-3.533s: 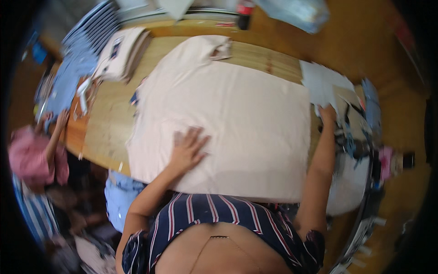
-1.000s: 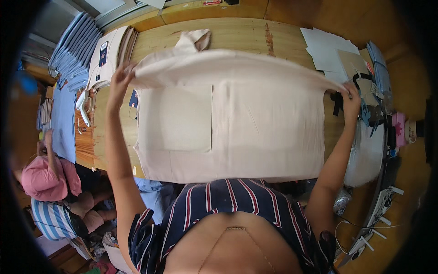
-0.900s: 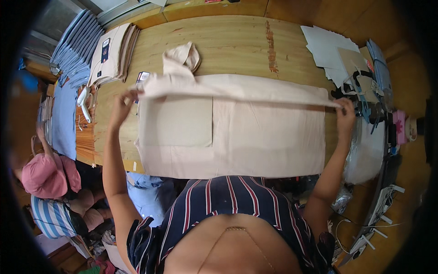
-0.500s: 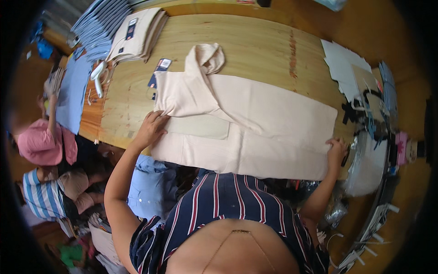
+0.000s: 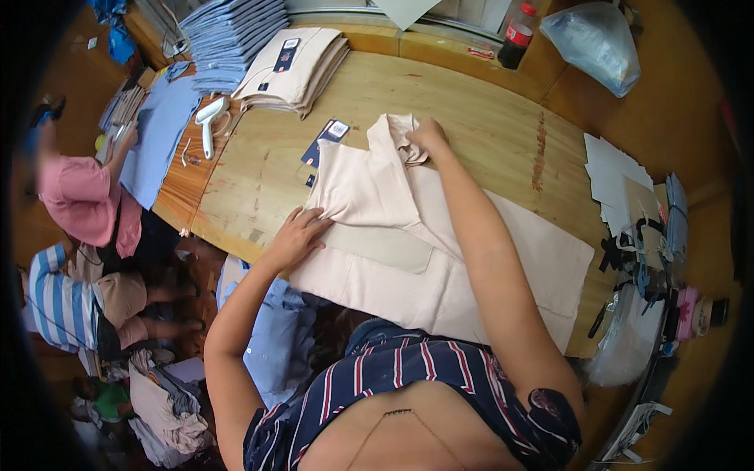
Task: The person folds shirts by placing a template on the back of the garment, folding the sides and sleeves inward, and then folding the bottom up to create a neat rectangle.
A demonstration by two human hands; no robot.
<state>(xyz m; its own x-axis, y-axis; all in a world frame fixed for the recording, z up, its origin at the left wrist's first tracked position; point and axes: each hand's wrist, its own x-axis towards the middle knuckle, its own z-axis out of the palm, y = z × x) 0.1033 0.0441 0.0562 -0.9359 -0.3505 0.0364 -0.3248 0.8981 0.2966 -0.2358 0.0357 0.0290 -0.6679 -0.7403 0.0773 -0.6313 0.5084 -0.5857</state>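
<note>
A pale pink long-sleeved garment [image 5: 510, 235] lies spread and partly folded across the wooden table in front of me. A flat off-white board [image 5: 385, 250] rests on it, partly under the folded-in side. My left hand [image 5: 300, 238] lies on the garment's left edge beside the board, fingers spread. At the far side, my right hand [image 5: 428, 138] pinches the end of the bunched sleeve [image 5: 389, 145]; its fingertips are partly hidden by the cloth. A dark blue hang tag [image 5: 323, 144] sticks out past the garment's left end.
Folded pink garments [image 5: 294, 67] and a tall stack of blue garments [image 5: 236, 39] stand at the back left. Near them lies a white handheld tool [image 5: 209, 122]. White sheets [image 5: 616, 177] and clear plastic bags [image 5: 624, 337] sit at the right. A cola bottle [image 5: 515, 39] stands behind. Co-workers are at left.
My right hand has left the garment's right lower corner and reached across to the sleeve end at the far side. My left hand stays at the left edge. The view has shifted.
</note>
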